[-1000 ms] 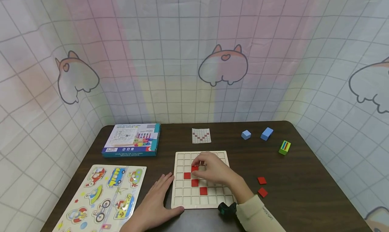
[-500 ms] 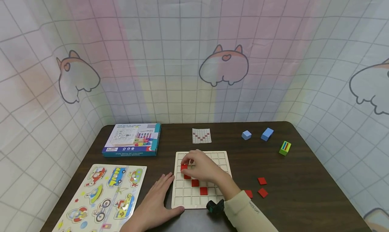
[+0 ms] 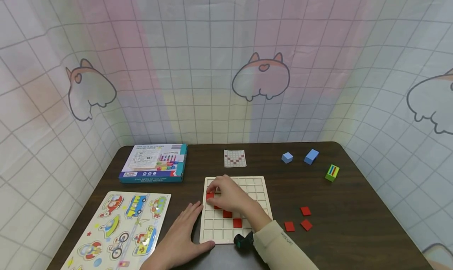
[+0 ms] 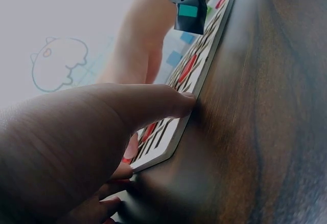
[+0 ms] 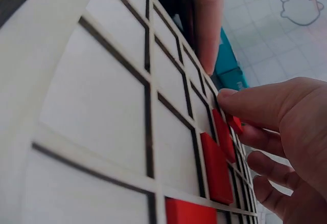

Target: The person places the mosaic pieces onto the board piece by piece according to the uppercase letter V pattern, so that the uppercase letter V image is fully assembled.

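A cream grid board (image 3: 255, 234) lies on the dark table near its front. My right hand (image 3: 230, 197) is over the board's left side and pinches a red square tile (image 3: 210, 196) between thumb and fingers. In the right wrist view that tile sits tilted at the fingertips, close to the grid; whether it touches the board I cannot tell. Diagonally placed red tiles (image 3: 237, 223) sit in cells below, one partly hidden by the hand. My left hand (image 3: 182, 230) lies with extended fingers at the board's left edge, its thumb (image 4: 176, 104) on the near corner.
Three loose red tiles (image 3: 289, 226) lie right of the board. Behind it is a small pattern card (image 3: 235, 158). Blue blocks (image 3: 311, 157) and a green striped block (image 3: 332, 173) stand at back right. A boxed set (image 3: 153, 164) and a picture puzzle board (image 3: 116, 230) occupy the left.
My right hand has moved left across the board with the red tile, from a middle column to the leftmost column. The left hand has stayed in place.
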Motion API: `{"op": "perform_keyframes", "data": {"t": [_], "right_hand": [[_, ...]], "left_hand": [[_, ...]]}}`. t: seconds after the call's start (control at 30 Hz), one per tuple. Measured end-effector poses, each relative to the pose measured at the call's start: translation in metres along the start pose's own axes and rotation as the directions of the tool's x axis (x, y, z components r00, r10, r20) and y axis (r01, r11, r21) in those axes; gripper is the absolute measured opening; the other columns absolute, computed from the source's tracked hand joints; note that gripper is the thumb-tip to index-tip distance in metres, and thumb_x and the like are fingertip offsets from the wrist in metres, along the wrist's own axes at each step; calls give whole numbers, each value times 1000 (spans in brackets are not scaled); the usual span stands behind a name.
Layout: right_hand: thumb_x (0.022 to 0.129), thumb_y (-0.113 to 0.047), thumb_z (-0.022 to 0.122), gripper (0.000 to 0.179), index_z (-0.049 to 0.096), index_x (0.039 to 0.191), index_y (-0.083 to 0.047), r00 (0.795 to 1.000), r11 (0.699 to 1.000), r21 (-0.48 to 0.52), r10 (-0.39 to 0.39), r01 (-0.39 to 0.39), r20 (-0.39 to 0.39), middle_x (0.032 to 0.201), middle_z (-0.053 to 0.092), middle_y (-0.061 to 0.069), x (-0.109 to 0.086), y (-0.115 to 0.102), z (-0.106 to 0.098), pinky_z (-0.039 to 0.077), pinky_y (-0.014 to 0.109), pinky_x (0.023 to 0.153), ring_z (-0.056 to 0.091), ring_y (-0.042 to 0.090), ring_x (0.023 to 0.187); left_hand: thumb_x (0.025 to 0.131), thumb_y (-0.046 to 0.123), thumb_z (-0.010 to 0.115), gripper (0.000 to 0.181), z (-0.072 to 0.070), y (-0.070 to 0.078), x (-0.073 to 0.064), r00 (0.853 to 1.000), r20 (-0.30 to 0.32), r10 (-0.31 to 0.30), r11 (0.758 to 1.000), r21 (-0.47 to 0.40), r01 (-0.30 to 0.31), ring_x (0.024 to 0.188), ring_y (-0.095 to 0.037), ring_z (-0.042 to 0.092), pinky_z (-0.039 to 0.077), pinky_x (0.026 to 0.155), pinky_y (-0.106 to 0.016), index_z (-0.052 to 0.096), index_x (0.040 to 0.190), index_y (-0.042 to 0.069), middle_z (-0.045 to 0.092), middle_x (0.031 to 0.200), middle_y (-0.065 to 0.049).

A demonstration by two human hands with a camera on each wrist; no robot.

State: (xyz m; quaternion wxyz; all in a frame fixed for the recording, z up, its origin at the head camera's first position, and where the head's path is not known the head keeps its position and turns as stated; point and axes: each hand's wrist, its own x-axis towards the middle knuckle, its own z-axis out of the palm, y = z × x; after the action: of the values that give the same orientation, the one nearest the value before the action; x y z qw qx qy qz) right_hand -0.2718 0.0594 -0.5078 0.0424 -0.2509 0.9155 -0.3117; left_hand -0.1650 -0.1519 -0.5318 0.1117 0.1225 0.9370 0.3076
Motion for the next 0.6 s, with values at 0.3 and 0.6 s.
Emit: {"op": "perform_keyframes", "data": {"t": [0.3,0.6], "right_hand": [[97,-30,88,23,83,116,-20,1000,1000,3,28,-28,-4,109,71,-4,0,4,5,55,33,90,55,12,102],[100,-31,84,16,83,114,-23,999,999,24,35,-35,-16,108,70,-7,-2,4,8,54,29,88,54,11,101]], "left_hand": [[80,77,86,120,0,0,0,1000,-7,11,1000,3,-11,174,-35,23,25,136,-71,39,174,18,37,182,-4],[80,74,87,119,0,0,-1,1000,-13,24,1000,-4,-24,173,-36,24,25,136,-71,41,173,16,38,181,-6]]}}
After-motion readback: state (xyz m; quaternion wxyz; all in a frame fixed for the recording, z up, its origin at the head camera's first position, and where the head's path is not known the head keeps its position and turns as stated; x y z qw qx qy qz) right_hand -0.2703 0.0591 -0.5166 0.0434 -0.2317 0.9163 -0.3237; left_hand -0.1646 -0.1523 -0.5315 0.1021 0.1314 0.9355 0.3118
